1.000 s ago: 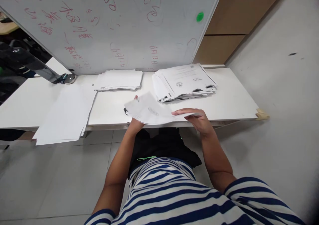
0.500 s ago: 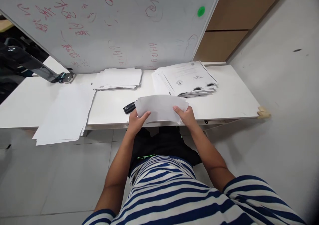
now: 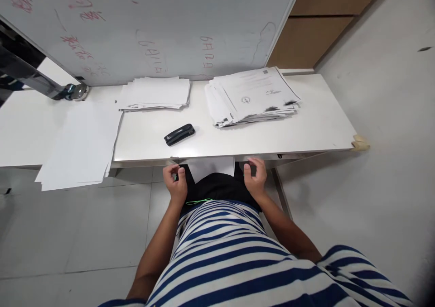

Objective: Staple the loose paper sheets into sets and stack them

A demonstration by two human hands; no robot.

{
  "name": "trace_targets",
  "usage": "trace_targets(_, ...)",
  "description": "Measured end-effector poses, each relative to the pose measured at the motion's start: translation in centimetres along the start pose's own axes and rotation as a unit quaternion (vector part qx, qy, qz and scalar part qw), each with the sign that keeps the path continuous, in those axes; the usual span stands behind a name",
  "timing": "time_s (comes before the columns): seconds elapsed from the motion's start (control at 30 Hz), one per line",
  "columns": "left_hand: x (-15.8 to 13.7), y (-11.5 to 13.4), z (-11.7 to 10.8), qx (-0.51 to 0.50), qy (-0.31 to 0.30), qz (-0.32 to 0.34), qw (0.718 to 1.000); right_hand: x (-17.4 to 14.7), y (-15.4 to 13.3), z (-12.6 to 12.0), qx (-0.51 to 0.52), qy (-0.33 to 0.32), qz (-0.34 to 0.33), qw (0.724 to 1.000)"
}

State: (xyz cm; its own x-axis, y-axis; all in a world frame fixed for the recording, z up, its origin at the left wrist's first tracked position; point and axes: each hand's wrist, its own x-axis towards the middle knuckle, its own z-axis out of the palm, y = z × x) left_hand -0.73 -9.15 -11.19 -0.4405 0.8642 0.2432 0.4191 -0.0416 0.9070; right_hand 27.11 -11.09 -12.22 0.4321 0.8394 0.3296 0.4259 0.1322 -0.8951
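Note:
White paper sheets (image 3: 213, 167) lie on my lap, their far end hidden beneath the desk's front edge. To their left is my left hand (image 3: 176, 184), palm inward, its fingers loosely curled and the thumb apart, holding nothing. On the other side my right hand (image 3: 256, 178) is likewise half curled, thumb away from the fingers and a gap between it and the sheets. Both hands are just below the desk edge. A black stapler (image 3: 179, 135) rests on the white desk (image 3: 238, 143), beyond the papers.
A thick stack of printed papers (image 3: 251, 94) is at the back right, a thinner stack (image 3: 156, 93) left of it. Loose white sheets (image 3: 79, 144) overhang the front edge at left. A whiteboard (image 3: 170, 21) stands behind; a wall (image 3: 384, 94) bounds the right.
The sheets I held above the desk edge have gone down onto my lap, and both hands have let go, moving lower and apart. The stapler is now uncovered. My view has tilted down slightly.

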Motion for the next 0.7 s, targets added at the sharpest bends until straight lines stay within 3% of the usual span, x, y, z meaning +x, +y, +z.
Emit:
trace_targets(0.07, -1.5, -3.2, 0.2, -0.003, -0.076, -0.152, 0.985, -2.5, 2.9, 0.1, -0.005, -0.012, 0.118, 0.993)
trace_targets(0.17, -1.4, -6.0, 2.6, -0.042, -0.207, -0.288, 0.934, -2.9, 5.7, 2.1, 0.042, -0.134, 0.28, 0.95)
trace_targets(0.27, 0.5, -6.4, 5.5, -0.031, -0.225, -0.354, 0.907, -0.6, 6.5, 4.6, 0.038, -0.169, 0.377, 0.91)
trace_targets(0.43, 2.7, -5.1, 7.4, -0.005, -0.233, -0.386, 0.893, 2.4, 6.2, 6.5, 0.034, -0.153, 0.434, 0.887)
trace_targets(0.57, 3.1, -2.9, 6.9, -0.044, -0.294, -0.417, 0.859, 3.0, 4.9, 4.8, 0.053, -0.166, 0.464, 0.869)
trace_targets(0.7, 1.7, 1.4, 3.9, -0.094, -0.371, -0.437, 0.814, 2.5, 1.3, -1.3, 0.101, -0.228, 0.472, 0.845)
